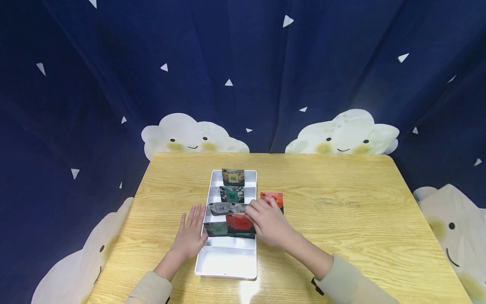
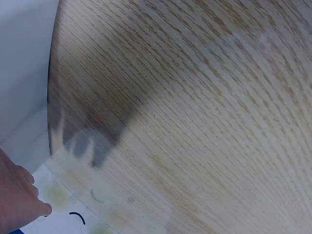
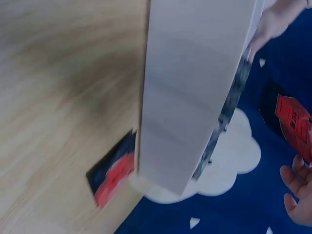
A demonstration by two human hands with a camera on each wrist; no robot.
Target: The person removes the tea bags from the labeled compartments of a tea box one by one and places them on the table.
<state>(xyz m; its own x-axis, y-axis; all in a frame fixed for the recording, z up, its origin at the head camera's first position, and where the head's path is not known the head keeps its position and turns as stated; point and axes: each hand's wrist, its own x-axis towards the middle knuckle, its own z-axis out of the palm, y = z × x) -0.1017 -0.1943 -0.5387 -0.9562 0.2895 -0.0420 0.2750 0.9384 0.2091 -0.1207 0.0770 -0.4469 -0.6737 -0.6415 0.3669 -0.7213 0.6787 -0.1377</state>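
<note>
The red sachet [image 1: 239, 221] lies in the white divided tray [image 1: 226, 262], in a middle compartment beside a green one [image 1: 217, 228]. It looks light, thin and crinkly, probably slippery; an edge pinch suits it. The right hand [image 1: 268, 221] curls its fingers on it. The left hand [image 1: 190, 234] rests flat against the tray's side on the table [image 1: 341, 211]. Another red sachet [image 1: 272, 198] lies just outside.

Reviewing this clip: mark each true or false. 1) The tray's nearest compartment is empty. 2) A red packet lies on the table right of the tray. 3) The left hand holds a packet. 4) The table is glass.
1) True: the white tray holds nothing nearest the person.
2) True: the red packet on the table lies beside it.
3) False: the left hand rests flat against the tray's edge.
4) False: the table is wood-grained.
</note>
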